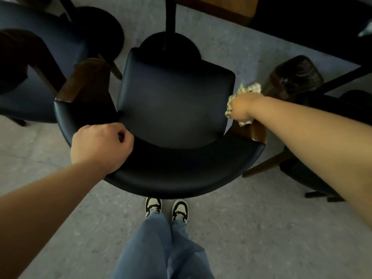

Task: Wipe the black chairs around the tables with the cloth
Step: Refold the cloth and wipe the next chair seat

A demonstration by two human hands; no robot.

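Taking the middle black chair (175,109) as the landmark, a second black chair (40,57) stands to its left, its padded seat and dark back partly cut by the picture's edge. Behind that one, a round black table base (104,27) sits on the grey floor (251,228).

The person's left hand (100,147) rests on the left part of the landmark chair's curved black backrest (181,178), fingers curled into a fist around the top edge, thumb tucked against the knuckles. The wooden left armrest (86,81) rises just ahead of that hand.

The landmark chair's seat lies in the middle, facing away from the person toward a black table post (170,15) and its domed foot. A brown tabletop (221,7) shows above and to the right of the post.

Directly behind the chair's backrest stand the person's two black and white shoes (167,210) and blue trouser legs (161,248).

On the right side of the landmark chair, the right hand (242,108) presses down on the right wooden armrest (255,131), fingers closed around a bunched white and green cloth (249,88). The cloth sticks out above and below the hand, touching the armrest at the seat's right edge.

Further right, a third chair (296,77) with a dark wooden back stands near, partly hidden behind the right forearm.
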